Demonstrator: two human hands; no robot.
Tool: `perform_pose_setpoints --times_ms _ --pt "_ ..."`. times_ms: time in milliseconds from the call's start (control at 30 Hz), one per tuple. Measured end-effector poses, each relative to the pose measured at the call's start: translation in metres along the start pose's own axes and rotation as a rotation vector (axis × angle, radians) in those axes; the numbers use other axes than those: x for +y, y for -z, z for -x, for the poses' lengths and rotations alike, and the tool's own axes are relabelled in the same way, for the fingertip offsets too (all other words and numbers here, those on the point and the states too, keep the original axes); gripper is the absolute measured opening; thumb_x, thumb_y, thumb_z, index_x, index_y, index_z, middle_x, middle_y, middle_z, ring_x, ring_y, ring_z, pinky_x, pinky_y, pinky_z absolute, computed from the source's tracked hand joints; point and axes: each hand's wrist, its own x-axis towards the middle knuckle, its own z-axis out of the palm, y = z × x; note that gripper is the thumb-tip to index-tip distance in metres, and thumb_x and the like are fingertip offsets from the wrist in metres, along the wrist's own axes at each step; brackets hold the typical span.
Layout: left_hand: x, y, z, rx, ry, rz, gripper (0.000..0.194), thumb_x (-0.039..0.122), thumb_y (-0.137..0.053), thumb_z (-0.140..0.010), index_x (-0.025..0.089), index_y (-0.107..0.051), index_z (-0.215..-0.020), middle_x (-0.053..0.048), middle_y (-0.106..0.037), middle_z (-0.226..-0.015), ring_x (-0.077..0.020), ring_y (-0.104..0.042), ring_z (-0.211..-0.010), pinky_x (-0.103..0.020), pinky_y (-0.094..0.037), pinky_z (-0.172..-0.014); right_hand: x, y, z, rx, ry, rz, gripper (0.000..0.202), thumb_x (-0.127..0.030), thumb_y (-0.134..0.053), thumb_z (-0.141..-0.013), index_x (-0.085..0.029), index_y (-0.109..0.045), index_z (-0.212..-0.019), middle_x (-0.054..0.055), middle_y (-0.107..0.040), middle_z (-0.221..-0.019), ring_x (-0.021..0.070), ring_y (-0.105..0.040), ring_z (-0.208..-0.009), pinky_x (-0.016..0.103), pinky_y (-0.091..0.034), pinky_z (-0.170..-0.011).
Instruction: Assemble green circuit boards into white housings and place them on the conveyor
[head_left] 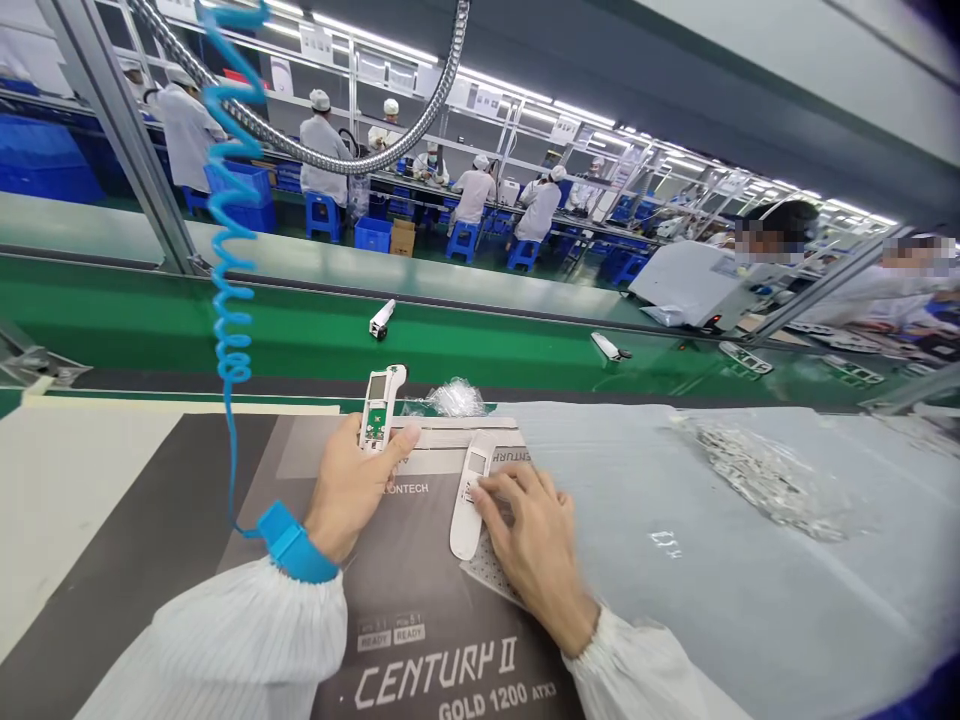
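Note:
In my left hand [356, 480] is an opened white handheld device [377, 408], shaped like a thermometer, with a small display and a bare green circuit board. It is held upright between thumb and fingers. A white front cover [466, 525] with a window lies on the dark printed box sheet [420, 590]. The thumb and forefinger of my right hand [529, 530] are pinched together at the button area of this cover. Whatever small part may be between those fingertips is hidden. Under the right hand lies a clear perforated sheet [491, 572]. A blue wrist strap [296, 545] circles my left wrist.
A coiled blue cord [232, 230] hangs at the left. Behind the work surface runs a green conveyor [487, 345] carrying several white devices. Crumpled clear plastic [457, 398] sits near its edge. At right are a bag of small parts [765, 480] and loose white pieces [664, 543].

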Motion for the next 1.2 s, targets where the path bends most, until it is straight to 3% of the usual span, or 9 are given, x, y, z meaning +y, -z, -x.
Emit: perform_pose_setpoints --times_ms 133,267,367,467,567,667,767,933,1200 --pt "-0.003 0.001 -0.001 0.003 0.001 -0.008 0.045 0.054 -0.076 -0.072 0.018 -0.053 -0.084 0.007 -0.051 -0.058 -0.0068 -0.044 -0.047 -0.020 -0.039 -0.043 -0.001 -0.003 -0.001 0.032 0.052 0.028 0.023 -0.041 -0.055 -0.095 -0.025 -0.070 -0.086 0.002 -0.070 -0.094 0.0210 -0.057 -0.091 0.038 -0.027 -0.080" --pt "-0.003 0.001 -0.002 0.009 0.016 -0.010 0.047 0.056 -0.076 -0.070 0.018 -0.053 -0.084 0.007 -0.048 -0.056 -0.0064 -0.041 -0.047 -0.019 -0.036 -0.043 -0.005 0.005 -0.005 -0.058 -0.007 0.009 0.027 -0.043 -0.058 -0.092 -0.023 -0.067 -0.077 0.002 -0.069 -0.094 0.0235 -0.058 -0.093 0.040 -0.028 -0.083" --pt "0.001 0.004 -0.005 0.019 0.039 -0.035 0.047 0.061 -0.071 -0.074 0.017 -0.054 -0.084 0.007 -0.047 -0.054 -0.0063 -0.039 -0.046 -0.018 -0.033 -0.042 0.000 0.010 -0.017 -0.110 -0.102 -0.104 0.027 -0.047 -0.054 -0.092 -0.024 -0.065 -0.099 0.005 -0.067 -0.101 0.0245 -0.059 -0.095 0.039 -0.034 -0.082" --pt "0.002 0.007 -0.009 -0.009 0.034 0.004 0.044 0.059 -0.065 -0.080 0.017 -0.056 -0.089 0.002 -0.058 -0.067 -0.0069 -0.046 -0.050 -0.019 -0.037 -0.045 0.012 0.008 -0.040 -0.094 -0.197 -0.181 0.044 -0.051 -0.052 -0.091 -0.019 -0.058 -0.120 0.011 -0.063 -0.110 0.0256 -0.059 -0.098 0.036 -0.040 -0.077" --pt "-0.001 0.011 -0.014 -0.075 0.010 0.109 0.040 0.050 -0.068 -0.080 0.018 -0.054 -0.100 -0.004 -0.067 -0.091 -0.0084 -0.054 -0.059 -0.021 -0.045 -0.052 0.019 0.003 -0.066 -0.248 -0.124 -0.224 0.032 -0.045 -0.053 -0.089 -0.018 -0.065 -0.100 0.010 -0.065 -0.100 0.0242 -0.061 -0.090 0.034 -0.042 -0.074" --pt "-0.004 0.015 -0.018 -0.084 0.002 0.058 0.041 0.054 -0.058 -0.086 0.020 -0.053 -0.108 -0.005 -0.068 -0.099 -0.0076 -0.049 -0.054 -0.021 -0.039 -0.045 0.012 0.002 -0.083 -0.382 -0.093 -0.326 0.027 -0.043 -0.045 -0.093 -0.020 -0.058 -0.084 0.005 -0.067 -0.083 0.0190 -0.059 -0.071 0.032 -0.041 -0.066" --pt "-0.007 0.016 -0.018 -0.055 -0.069 -0.112 0.044 0.057 -0.040 -0.094 0.022 -0.056 -0.116 -0.005 -0.069 -0.099 -0.0099 -0.051 -0.056 -0.024 -0.041 -0.050 -0.005 0.007 -0.091 -0.500 -0.199 -0.572 0.027 -0.044 -0.045 -0.095 -0.021 -0.051 -0.083 0.003 -0.066 -0.078 0.0141 -0.056 -0.059 0.029 -0.042 -0.060" --pt "-0.012 0.008 -0.012 -0.173 -0.264 -0.300 0.034 0.041 -0.053 -0.092 0.026 -0.060 -0.122 -0.003 -0.069 -0.113 -0.0186 -0.062 -0.102 -0.031 -0.047 -0.091 -0.025 -0.004 -0.092 -0.723 -0.242 -1.270 0.036 -0.051 -0.069 -0.081 -0.017 -0.061 -0.089 -0.001 -0.058 -0.077 0.0083 -0.054 -0.066 0.023 -0.047 -0.070" --pt "-0.016 0.008 -0.009 -0.196 -0.202 -0.350 0.040 0.046 -0.064 -0.083 0.026 -0.063 -0.117 -0.004 -0.068 -0.123 -0.0243 -0.063 -0.113 -0.035 -0.049 -0.099 -0.025 -0.030 -0.077 -0.469 -0.259 -1.586 0.051 -0.048 -0.085 -0.064 -0.018 -0.067 -0.101 0.000 -0.062 -0.084 0.0094 -0.053 -0.068 0.024 -0.044 -0.069"
